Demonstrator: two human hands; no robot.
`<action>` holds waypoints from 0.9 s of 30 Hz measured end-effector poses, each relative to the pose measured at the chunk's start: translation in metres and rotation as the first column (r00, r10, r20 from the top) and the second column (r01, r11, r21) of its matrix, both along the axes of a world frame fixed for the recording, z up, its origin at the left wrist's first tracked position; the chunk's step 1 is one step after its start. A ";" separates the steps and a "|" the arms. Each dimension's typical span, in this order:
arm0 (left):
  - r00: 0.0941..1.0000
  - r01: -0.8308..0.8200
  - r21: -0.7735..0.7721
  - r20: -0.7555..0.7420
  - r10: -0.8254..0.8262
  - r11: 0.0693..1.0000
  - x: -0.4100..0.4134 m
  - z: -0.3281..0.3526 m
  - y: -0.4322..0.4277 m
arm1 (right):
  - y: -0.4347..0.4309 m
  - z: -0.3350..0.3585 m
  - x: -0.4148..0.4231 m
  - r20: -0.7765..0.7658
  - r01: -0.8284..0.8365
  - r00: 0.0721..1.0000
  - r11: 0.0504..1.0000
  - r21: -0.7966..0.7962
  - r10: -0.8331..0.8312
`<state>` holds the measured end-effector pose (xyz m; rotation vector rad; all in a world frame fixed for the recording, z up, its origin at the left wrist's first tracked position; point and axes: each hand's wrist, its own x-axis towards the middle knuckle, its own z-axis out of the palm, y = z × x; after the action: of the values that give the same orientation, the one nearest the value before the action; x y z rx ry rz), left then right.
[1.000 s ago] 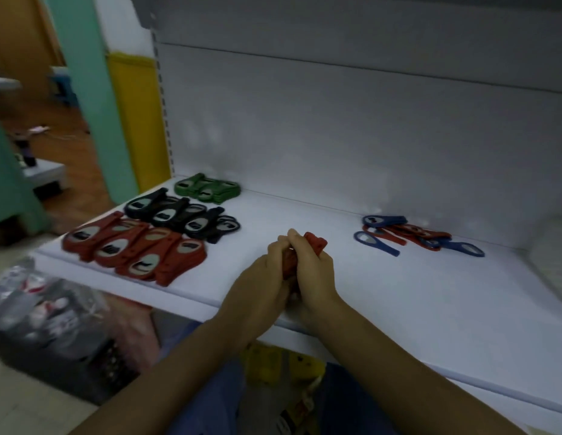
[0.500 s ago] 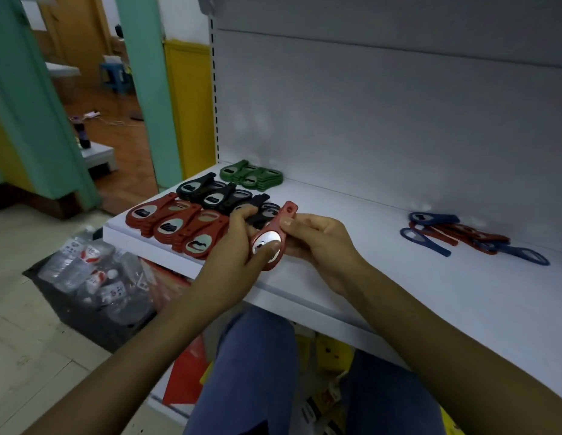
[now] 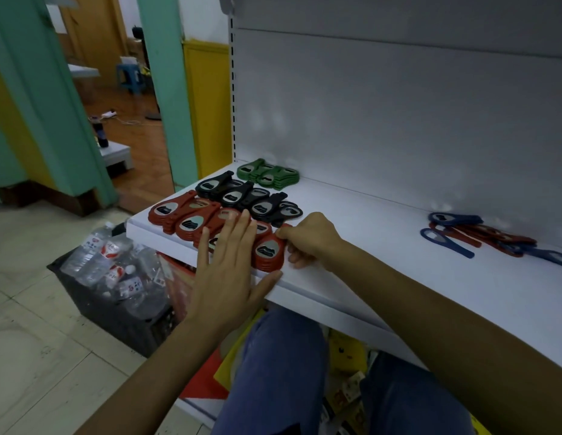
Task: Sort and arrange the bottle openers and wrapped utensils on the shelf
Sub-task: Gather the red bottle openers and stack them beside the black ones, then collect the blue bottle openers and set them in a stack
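The red opener stack [image 3: 268,252] sits just inside the front edge of the shelf [image 3: 367,277], and I see my right hand [image 3: 311,238] curled round its right side. My left hand [image 3: 224,277] lies flat, fingers straight, over the red row [image 3: 185,221]. Bare shelf runs right to the slim openers [image 3: 480,238].

Red openers [image 3: 191,222], black openers [image 3: 232,196], green openers [image 3: 267,175] lie rowed on shelf [image 3: 367,246].

Red openers [image 3: 191,219]: matt plastic, shiny metal inserts. Shelf [image 3: 383,277]: smooth white, matt.
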<state>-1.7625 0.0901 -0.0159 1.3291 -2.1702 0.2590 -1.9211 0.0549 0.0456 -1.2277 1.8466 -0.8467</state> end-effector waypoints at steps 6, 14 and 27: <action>0.997 0.035 -0.005 0.068 -0.035 0.999 -0.002 0.008 -0.010 | 0.000 0.004 -0.001 0.073 -0.012 0.997 1.000 0.019 0.011; 0.987 0.042 0.051 0.156 -0.050 0.998 -0.002 0.016 -0.013 | 0.002 -0.003 0.001 0.096 0.000 0.995 0.999 -0.040 0.004; 0.956 0.074 0.058 0.280 -0.087 0.996 -0.001 0.031 -0.014 | 0.004 -0.005 0.000 0.085 -0.014 0.996 0.995 -0.100 0.023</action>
<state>-1.7633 0.0765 0.0149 1.2901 -2.4757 0.3880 -1.9211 0.0593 0.0401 -1.2480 1.7404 -0.9765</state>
